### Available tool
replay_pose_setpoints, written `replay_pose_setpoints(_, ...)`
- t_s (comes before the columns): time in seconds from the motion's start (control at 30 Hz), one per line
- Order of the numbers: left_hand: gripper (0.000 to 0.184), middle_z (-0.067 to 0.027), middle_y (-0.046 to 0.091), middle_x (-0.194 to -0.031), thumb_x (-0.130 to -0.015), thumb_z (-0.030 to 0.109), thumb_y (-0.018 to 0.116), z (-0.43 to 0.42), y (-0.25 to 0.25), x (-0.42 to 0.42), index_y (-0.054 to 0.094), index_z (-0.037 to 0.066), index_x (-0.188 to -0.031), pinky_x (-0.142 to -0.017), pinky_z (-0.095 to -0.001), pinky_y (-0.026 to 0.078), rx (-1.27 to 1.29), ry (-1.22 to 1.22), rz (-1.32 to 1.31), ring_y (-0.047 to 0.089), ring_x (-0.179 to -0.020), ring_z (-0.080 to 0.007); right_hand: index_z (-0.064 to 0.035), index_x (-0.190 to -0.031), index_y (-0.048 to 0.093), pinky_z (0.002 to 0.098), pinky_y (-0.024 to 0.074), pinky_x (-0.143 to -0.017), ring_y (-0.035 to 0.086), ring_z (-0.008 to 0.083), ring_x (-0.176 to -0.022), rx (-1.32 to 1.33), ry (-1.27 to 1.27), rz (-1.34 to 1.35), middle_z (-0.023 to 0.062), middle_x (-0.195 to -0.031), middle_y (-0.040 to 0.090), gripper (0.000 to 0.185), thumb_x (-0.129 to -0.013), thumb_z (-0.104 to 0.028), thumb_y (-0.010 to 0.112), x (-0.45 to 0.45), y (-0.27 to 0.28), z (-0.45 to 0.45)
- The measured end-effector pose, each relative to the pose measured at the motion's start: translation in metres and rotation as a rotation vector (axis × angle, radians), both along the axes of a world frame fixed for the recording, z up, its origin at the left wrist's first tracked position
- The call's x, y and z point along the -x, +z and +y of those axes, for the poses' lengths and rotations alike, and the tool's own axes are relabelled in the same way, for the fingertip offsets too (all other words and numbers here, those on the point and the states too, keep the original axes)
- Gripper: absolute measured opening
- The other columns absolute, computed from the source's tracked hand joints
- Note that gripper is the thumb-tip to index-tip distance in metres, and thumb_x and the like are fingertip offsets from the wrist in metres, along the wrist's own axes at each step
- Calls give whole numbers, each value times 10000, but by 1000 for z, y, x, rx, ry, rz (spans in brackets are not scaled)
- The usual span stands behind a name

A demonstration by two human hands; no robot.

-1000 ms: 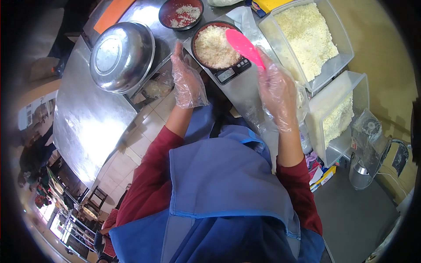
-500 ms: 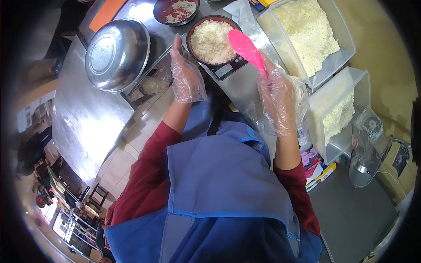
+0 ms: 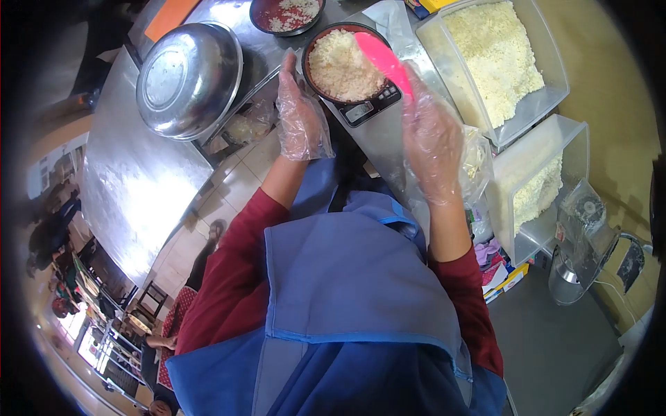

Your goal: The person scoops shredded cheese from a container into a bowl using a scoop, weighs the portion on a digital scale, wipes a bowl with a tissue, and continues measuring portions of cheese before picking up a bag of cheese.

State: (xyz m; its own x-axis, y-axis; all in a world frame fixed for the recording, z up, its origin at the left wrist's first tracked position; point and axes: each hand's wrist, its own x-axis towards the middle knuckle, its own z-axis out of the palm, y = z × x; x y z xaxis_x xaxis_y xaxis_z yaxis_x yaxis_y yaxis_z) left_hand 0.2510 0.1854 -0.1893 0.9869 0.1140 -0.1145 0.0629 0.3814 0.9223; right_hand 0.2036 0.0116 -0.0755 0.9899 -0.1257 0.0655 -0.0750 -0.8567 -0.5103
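My right hand (image 3: 433, 142), in a clear plastic glove, grips a pink spatula (image 3: 381, 58) with a broad rounded blade. The blade lies over the right side of a round dark pan (image 3: 305, 69) with a reddish inside. Crumbly white food (image 3: 343, 66) fills this pan, which sits on a digital kitchen scale (image 3: 362, 111). My left hand (image 3: 298, 114), also gloved, is open beside the pan's left edge. Its fingers point up and hold nothing; whether they touch the rim I cannot tell.
Another dark pan (image 3: 267, 24) with some white crumbs stands behind. An upturned metal bowl (image 3: 184, 80) lies at left. Two clear plastic bins (image 3: 562, 69) of pale crumbly food stand at right, near a transparent appliance (image 3: 572, 277). At lower left another person (image 3: 177, 326) is partly visible.
The spatula and my right hand have moved slightly up, and the blade is more tilted over the food. My left hand keeps its pose. Another person has come into view at lower left.
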Motion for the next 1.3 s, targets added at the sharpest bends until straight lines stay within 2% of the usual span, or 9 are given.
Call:
replay_pose_setpoints(0.23, 587, -142, 451, -1391, -1024, 398, 391, 3, 13, -4, 328, -21, -1430, -1084, -357, 339, -145, -60, 121, 460, -1255, -224, -174, -1328, 559, 430, 479, -657, 613, 333, -709, 171, 117, -46, 169, -815, 633, 396, -933, -162, 546, -7, -9, 11)
replay_pose_setpoints(0.37, 498, -316, 396, -1402, -982, 277, 456, 19, -48, -7, 426, -47, -1359, -1089, -433, 324, -453, -174, 292, 401, -1307, -406, -163, -1337, 543, 434, 489, -691, 618, 370, -770, 23, 45, -38, 189, -873, 642, 399, -939, -169, 523, -5, 0, -5)
replay_pose_setpoints(0.57, 368, -358, 401, -1335, -912, 229, 492, 34, -50, 1, 509, 2, -1202, -1066, -510, 341, -1422, -496, -273, 409, -1252, -458, -126, -1399, 466, 346, 466, -654, 565, 204, -680, -293, 24, 88, 136, -812, 609, 437, -974, -220, 497, 3, -6, -29)
replay_pose_setpoints(0.83, 358, -222, 554, -1246, -971, 188, 429, 38, 21, -40, 507, -40, -1236, -812, -448, 564, 16, -256, 243, 606, -1072, -332, -41, -1395, 447, 178, 351, -509, 420, 23, -584, -803, -128, -7, -27, -807, 574, 477, -957, -175, 579, 38, 50, -69)
replay_pose_setpoints(0.9, 368, -177, 645, -1098, -887, 152, 428, 64, 30, -65, 625, -85, -1088, -873, -392, 547, -849, -175, -205, 651, -987, -245, -50, -1396, 445, 151, 314, -486, 390, 2, -566, -904, -171, -23, -29, -796, 566, 482, -953, -173, 589, 48, 57, -78)
replay_pose_setpoints(1.03, 351, -165, 640, -1072, -876, 155, 453, 95, 130, -107, 610, -66, -1098, -848, -409, 554, -81, -89, -3, 633, -996, -253, -38, -1408, 417, 153, 289, -451, 384, 4, -531, -911, -289, -113, -28, -784, 567, 511, -959, -215, 587, 66, 48, -95)
replay_pose_setpoints(1.17, 289, -151, 641, -1014, -862, 159, 484, 163, 115, -185, 629, -27, -1028, -824, -433, 548, -564, 26, -98, 634, -977, -251, -21, -1408, 417, 150, 321, -540, 414, 17, -616, -996, -385, -80, -24, -831, 558, 497, -974, -211, 565, 76, 50, -102)
replay_pose_setpoints(1.23, 262, -153, 642, -1028, -868, 165, 481, 154, 187, -158, 636, -7, -990, -819, -465, 544, -1642, -4, -43, 636, -959, -284, -24, -1409, 413, 149, 314, -538, 411, 17, -611, -971, -415, -52, -30, -821, 550, 502, -976, -231, 561, 77, 48, -106)
replay_pose_setpoints(1.3, 270, -204, 663, -980, -910, 180, 525, 176, 162, -191, 580, -56, -1031, -732, -438, 564, -1183, 184, 89, 678, -896, -312, -26, -1403, 420, 158, 313, -535, 403, 17, -602, -977, -424, -50, -38, -803, 536, 498, -973, -232, 564, 79, 49, -108)
